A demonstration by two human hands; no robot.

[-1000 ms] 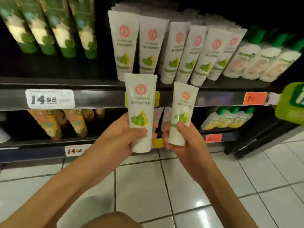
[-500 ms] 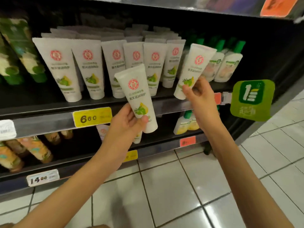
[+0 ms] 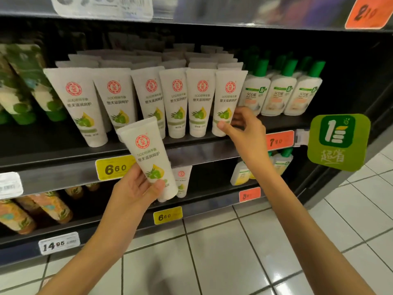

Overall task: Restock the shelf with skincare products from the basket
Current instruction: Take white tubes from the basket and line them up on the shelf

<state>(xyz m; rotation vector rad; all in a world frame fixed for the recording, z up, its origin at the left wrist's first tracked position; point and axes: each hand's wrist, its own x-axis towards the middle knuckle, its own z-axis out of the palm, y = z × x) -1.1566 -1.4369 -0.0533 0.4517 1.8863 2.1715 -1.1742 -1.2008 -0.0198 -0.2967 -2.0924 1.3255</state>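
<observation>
– In the lower middle of the frame, what does the left hand [image 3: 136, 188] have?

– The held tube [image 3: 148, 154], white, cap end down, its top leaning left. The fingers sit behind it and the thumb curls over its lower front. It hangs in front of the shelf [image 3: 202, 149] lip, just beside the yellow price tag [image 3: 112, 167].

– And the right hand [image 3: 244, 126]?

– Centre right, pinching the foot of the end tube [image 3: 228, 99], thumb in front, fingers round its right side. That tube stands on the shelf, last in the front row of white tubes.

– Any room there?

– Tight. Green-capped bottles [image 3: 276, 96] stand just beside the end tube on the right. At the row's left end, bare board shows between the first white tube and the patterned tubes [image 3: 25, 88]. A green sign [image 3: 338, 141] juts from the shelf lip at the right edge.
</observation>
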